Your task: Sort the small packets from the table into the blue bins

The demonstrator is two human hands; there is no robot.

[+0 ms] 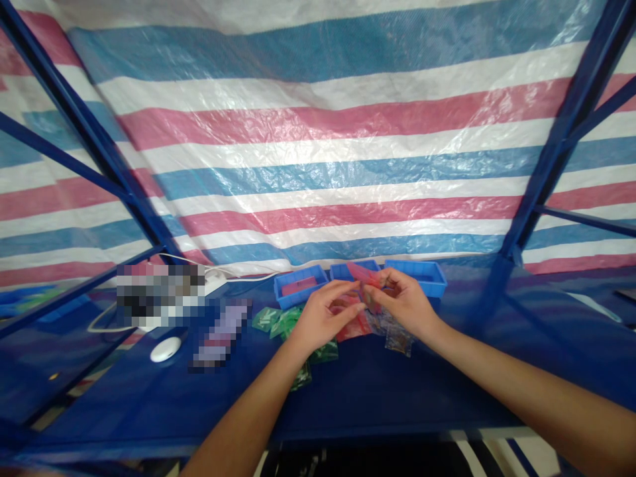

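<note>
While the right hand point(408, 303) is pinching a red bag point(366, 273) slanting upper-left, grip of left hand point(322, 319) unclear, striped sheeting point(318, 149) is backing the bench point(397, 397).

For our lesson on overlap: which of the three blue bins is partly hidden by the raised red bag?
The middle bin: the raised red bag crosses in front of it, while the left bin and right bin stand to either side.
</note>
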